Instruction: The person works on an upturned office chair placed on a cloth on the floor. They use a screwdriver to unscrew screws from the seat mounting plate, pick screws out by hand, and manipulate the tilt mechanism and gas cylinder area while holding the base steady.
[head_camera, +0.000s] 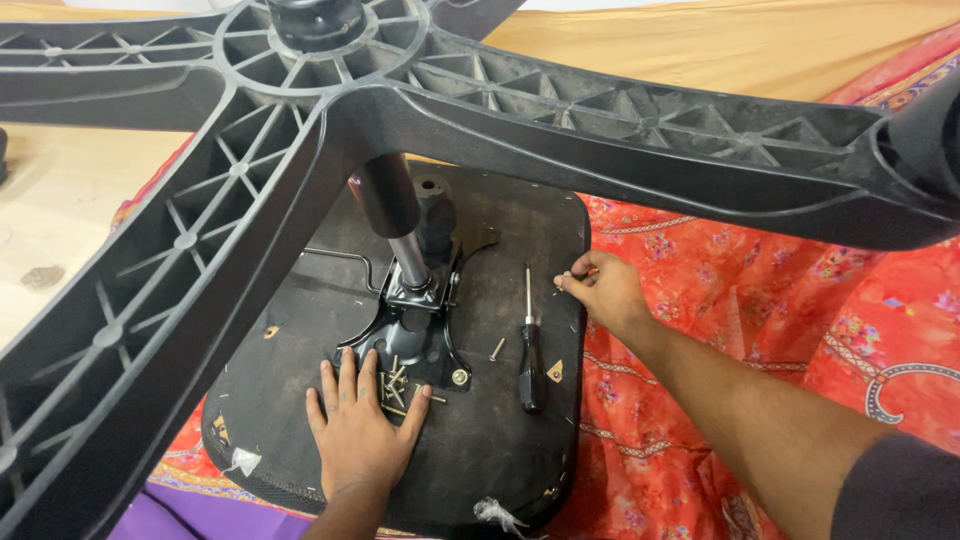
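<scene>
An upturned office chair lies before me: its black seat underside (490, 430) faces up, and the star-shaped black base (560, 120) spreads overhead on the gas column (400, 225). My left hand (358, 425) rests flat and open on the seat, fingers touching the metal mounting plate (415, 335) and several loose screws (395, 385). My right hand (603, 290) pinches a small screw at the seat's right edge. A black-handled screwdriver (530, 345) lies on the seat between my hands, with a single screw (497, 348) beside it.
The seat sits on a red and orange patterned cloth (760, 310) with a purple piece (190, 515) at the bottom left. A pale floor (60, 200) shows at the left. The base's long arms cross most of the upper view.
</scene>
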